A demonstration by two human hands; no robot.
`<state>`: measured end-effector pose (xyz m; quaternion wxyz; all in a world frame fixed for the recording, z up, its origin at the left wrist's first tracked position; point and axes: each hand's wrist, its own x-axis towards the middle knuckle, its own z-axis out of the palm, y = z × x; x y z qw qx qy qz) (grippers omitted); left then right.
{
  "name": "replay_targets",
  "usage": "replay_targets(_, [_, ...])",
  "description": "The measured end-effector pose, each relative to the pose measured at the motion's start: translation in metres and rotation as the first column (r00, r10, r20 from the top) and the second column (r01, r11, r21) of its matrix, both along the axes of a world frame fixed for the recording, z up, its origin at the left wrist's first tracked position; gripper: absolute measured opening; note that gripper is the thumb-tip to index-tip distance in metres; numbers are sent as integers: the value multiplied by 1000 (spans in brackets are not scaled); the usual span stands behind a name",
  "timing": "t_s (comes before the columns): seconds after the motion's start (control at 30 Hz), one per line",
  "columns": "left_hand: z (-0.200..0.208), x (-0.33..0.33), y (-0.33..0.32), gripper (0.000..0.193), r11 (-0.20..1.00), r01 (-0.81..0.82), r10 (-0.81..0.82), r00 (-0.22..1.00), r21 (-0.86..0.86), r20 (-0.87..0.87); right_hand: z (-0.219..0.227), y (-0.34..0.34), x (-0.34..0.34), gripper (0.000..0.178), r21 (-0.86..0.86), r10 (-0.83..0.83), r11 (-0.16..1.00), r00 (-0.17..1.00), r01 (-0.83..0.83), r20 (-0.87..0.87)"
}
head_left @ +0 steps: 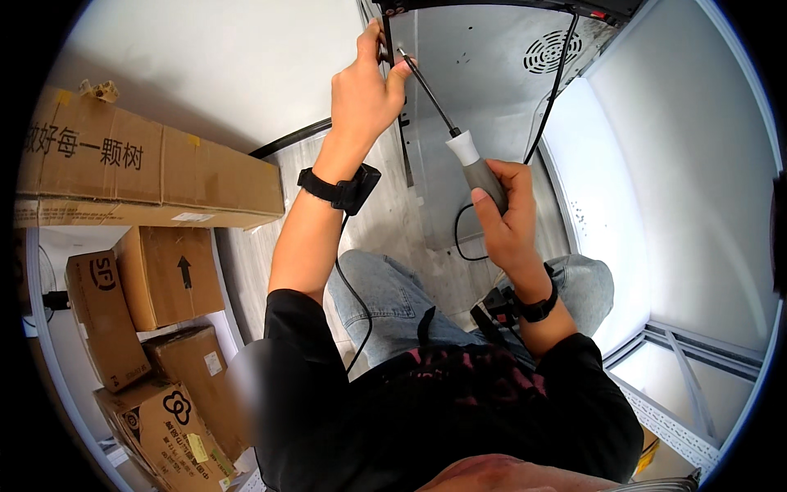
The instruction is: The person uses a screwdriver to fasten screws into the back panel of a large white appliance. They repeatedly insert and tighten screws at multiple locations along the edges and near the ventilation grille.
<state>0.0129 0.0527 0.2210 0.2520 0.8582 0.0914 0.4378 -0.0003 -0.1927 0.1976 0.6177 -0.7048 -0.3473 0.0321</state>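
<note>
A screwdriver (464,149) with a grey and white handle is in my right hand (511,215), its fingers wrapped round the grip. Its long metal shaft slants up and left, and the tip reaches a small spot beside my left thumb. My left hand (369,92) is closed on a narrow black strip (388,39) at the left edge of a grey metal panel (459,78); its fingertips are partly hidden behind the strip. Whether a screw sits at the tip is too small to tell. A round vent grille (552,52) is cut into the panel.
Cardboard boxes (176,279) are stacked on the left, below a long carton (213,176). A black cable (556,90) hangs down the panel and loops near the floor (316,215). White walls (697,148) stand on the right. A dark unit (500,6) lies along the top.
</note>
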Motion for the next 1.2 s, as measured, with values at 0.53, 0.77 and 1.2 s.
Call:
replay_targets(0.53, [-2,1,2,58,1000,-2,1,1000,29,27,45,-3,-14,41,-120,-120,983,977,142,174])
replay_targets(0.77, [0,-1,1,58,999,-11,11,1000,35,15,68,-6,-29,42,-23,-118,985,768,170,629])
replay_targets(1.2, [-1,-1,2,55,999,10,-11,999,47,30,41,1,-35,41,-11,-108,984,645,178,756])
